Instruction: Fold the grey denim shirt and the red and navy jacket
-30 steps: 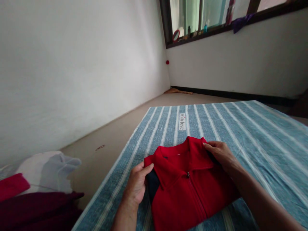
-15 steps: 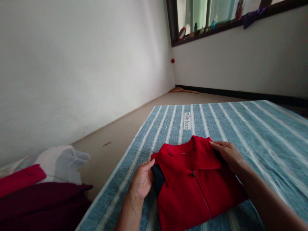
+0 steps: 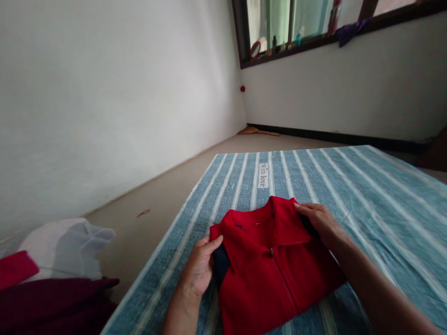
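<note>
A red zip-up jacket (image 3: 258, 279) with a collar and dark navy shoulder patches lies folded, front side up, on a blue-and-white striped cloth (image 3: 240, 172). Its zip pull sits just below the open collar. My left hand (image 3: 200, 265) pinches the jacket's left shoulder edge between thumb and fingers. On the other side, my right hand (image 3: 323, 223) grips the opposite shoulder beside the collar, thumb on top. The fingertips of both hands are partly hidden by the fabric. The jacket's lower end runs out of view at the bottom.
Dark maroon cloth (image 3: 52, 302), a bright red piece of fabric (image 3: 17, 269) and a whitish translucent bag (image 3: 66, 246) lie at the lower left. A broom (image 3: 256, 130) rests on the floor by the far corner. Small bottles and a round mirror (image 3: 255, 49) stand on the window sill.
The view has turned slightly right, so everything sits a little further left. Both hands keep their hold on the jacket's shoulders, and the jacket looks nearly the same.
</note>
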Tool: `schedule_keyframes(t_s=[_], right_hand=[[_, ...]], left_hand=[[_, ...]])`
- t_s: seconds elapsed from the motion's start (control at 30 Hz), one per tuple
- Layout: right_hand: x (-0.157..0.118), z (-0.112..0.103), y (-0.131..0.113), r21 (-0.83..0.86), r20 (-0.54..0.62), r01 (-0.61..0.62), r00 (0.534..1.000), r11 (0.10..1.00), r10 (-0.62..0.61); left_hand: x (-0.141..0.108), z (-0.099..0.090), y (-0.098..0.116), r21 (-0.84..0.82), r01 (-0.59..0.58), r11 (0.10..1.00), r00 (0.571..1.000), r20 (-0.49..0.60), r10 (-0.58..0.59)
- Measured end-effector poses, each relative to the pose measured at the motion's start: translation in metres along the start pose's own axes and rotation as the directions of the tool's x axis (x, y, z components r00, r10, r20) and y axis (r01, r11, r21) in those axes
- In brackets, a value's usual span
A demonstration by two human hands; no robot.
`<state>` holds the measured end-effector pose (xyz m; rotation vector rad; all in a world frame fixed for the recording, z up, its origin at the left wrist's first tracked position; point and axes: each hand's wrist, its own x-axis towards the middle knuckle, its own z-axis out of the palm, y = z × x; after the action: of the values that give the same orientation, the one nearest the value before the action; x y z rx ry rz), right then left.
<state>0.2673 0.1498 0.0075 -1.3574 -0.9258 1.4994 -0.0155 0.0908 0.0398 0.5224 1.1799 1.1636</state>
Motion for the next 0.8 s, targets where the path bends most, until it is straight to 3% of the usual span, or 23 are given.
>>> schedule_keyframes(t_s=[0.47,0.63,0.8], right_hand=[[-0.001,0.001,-0.011,0.16,0.005,-0.019,1.0,0.987,0.018],[-0.001,-0.002,-0.011,0.226,0.068,-0.037,0.997,0.973,0.022],[-0.003,-0.003,-0.013,0.242,0.204,-0.056,0.979,0.969,0.005]], left_hand=[[0.006,0.001,0.003,-0.011,0.041,0.999,0.991,-0.128,-0.042],[0.005,0.002,0.004,-0.018,0.041,0.999,0.991,-0.124,-0.043],[0.004,0.003,0.005,-0.015,0.033,0.999,0.991,-0.126,-0.035]])
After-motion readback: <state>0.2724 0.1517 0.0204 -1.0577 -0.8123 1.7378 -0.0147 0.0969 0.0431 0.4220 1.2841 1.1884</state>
